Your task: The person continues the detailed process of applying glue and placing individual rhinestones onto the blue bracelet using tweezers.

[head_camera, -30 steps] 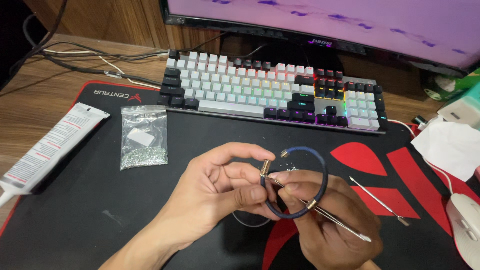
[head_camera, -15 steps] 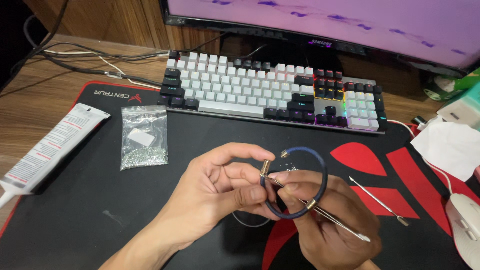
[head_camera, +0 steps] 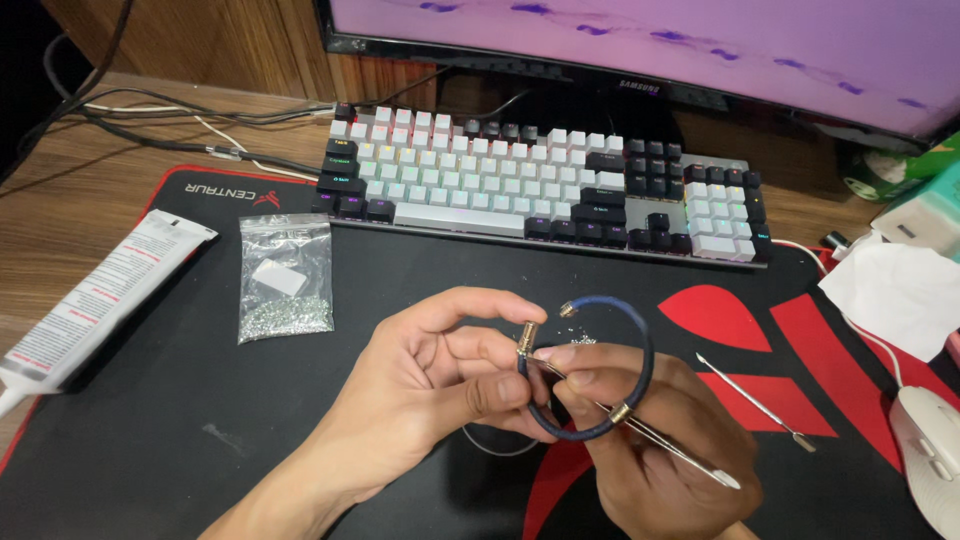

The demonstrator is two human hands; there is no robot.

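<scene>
My left hand [head_camera: 430, 390] pinches a dark blue cord bracelet [head_camera: 640, 350] just below its gold end cap [head_camera: 526, 339], holding it over the black and red desk mat [head_camera: 180, 420]. The bracelet curves round to a second gold end [head_camera: 567, 309]. My right hand [head_camera: 640, 440] grips a thin metal pick tool [head_camera: 665, 450], its front tip at the gold cap between my fingers. A small gold bead [head_camera: 620, 412] sits on the cord near my right fingers.
A clear bag of tiny silver pieces [head_camera: 285, 285] lies left of my hands, a glue tube [head_camera: 95, 300] further left. A second metal pick [head_camera: 755, 400] lies at the right. Behind are a keyboard [head_camera: 540, 185], a monitor, a white mouse [head_camera: 930, 450] and tissue [head_camera: 890, 285].
</scene>
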